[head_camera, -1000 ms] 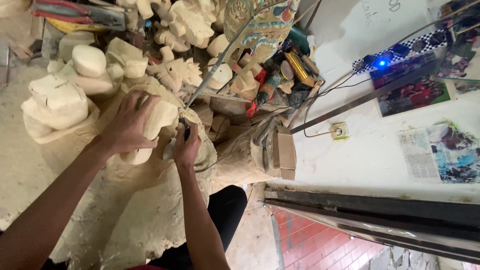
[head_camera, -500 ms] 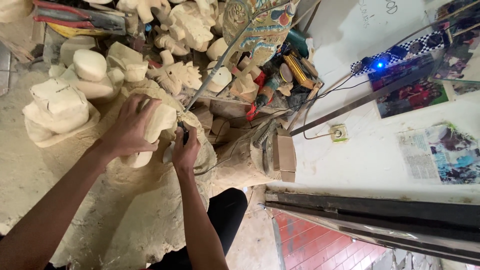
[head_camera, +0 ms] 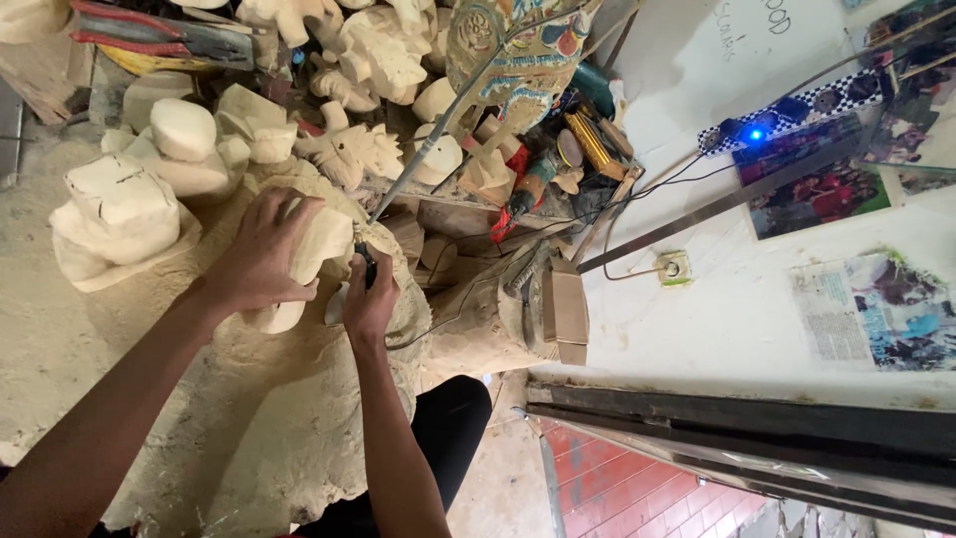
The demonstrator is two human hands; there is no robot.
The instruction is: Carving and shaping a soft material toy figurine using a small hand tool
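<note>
My left hand (head_camera: 261, 254) grips a pale, unpainted wooden carving (head_camera: 317, 247) and presses it down on a sawdust-covered mound. My right hand (head_camera: 368, 299) is closed around a dark rotary tool handpiece (head_camera: 364, 261), its tip against the carving's edge. A flexible metal shaft (head_camera: 428, 149) runs up and away from the handpiece toward the back.
Several raw carved blocks and figures (head_camera: 149, 189) are piled at the left and back. A painted carved mask (head_camera: 518, 45) stands behind them. Hand tools, a power strip (head_camera: 797, 110) and cables lie by the white wall. My dark-trousered knee (head_camera: 448, 428) is below.
Both hands keep their hold on the carving and the handpiece. Only the camera view has shifted very slightly.
</note>
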